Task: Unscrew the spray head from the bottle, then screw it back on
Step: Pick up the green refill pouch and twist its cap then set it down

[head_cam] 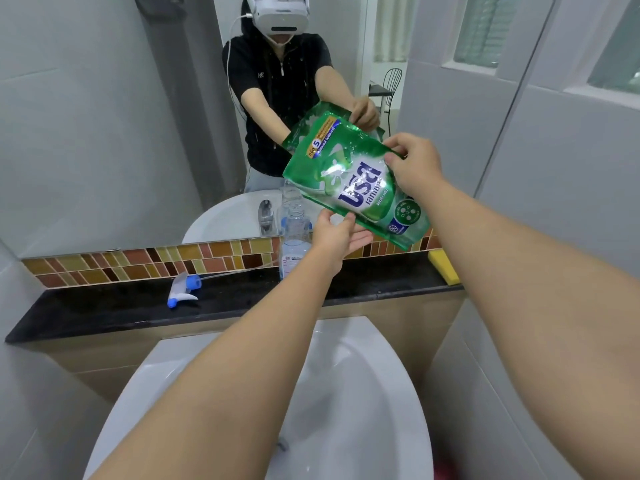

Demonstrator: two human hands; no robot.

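From the head view, the spray head (183,289) is off and lies on its side on the dark shelf (104,308), its long way running left to right. The open bottle (294,237) stands up beside it. Both hands grip a green pouch (353,181): left hand (337,237) under it, right hand (412,164) pinching the top corner. The left hand is nearer the spray head, which lies down and to its left

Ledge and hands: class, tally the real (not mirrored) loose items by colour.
Green: 1, the refill pouch, held by the left hand and right hand
Clear: 1, the bottle
White and blue: 1, the spray head
Yellow: 1, the sponge
Total: 4
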